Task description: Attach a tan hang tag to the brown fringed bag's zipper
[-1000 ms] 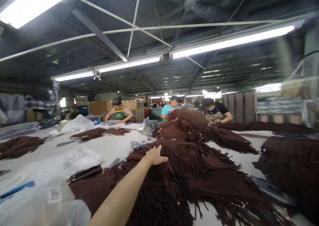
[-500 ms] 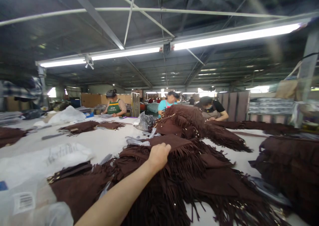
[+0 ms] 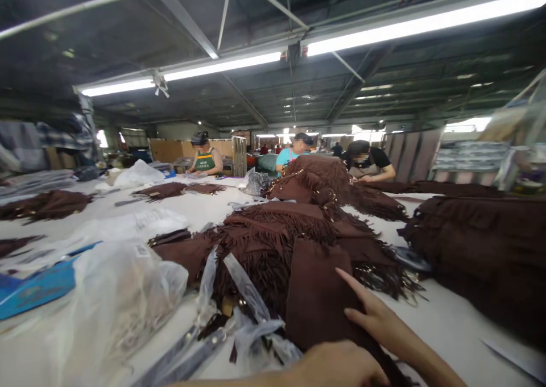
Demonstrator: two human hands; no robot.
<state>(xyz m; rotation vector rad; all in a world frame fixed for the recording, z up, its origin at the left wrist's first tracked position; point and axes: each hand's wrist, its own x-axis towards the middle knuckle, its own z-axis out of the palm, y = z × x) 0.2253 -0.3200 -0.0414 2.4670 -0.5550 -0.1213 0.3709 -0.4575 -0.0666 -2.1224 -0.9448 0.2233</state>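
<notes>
A flat brown suede garment piece (image 3: 315,296) lies at the near end of a pile of brown fringed garments (image 3: 277,233) on the white table (image 3: 447,313). My right hand (image 3: 377,321) rests on the piece's right side with its fingers stretched out flat. My left hand (image 3: 341,367) sits at the piece's near edge at the bottom of the view. Its fingers are curled and seem to grip the fabric, though they are partly hidden.
Crumpled clear plastic bags (image 3: 123,296) and a blue packet (image 3: 38,287) lie to the left, and clear plastic strips (image 3: 247,287) lie beside the pile. Another brown heap (image 3: 482,245) fills the right. Three people (image 3: 294,151) work at the table's far side.
My left hand closed on the fringed pile and drew back toward me with a brown piece. My right hand has come into view and lies on it. The view has tilted downward.
</notes>
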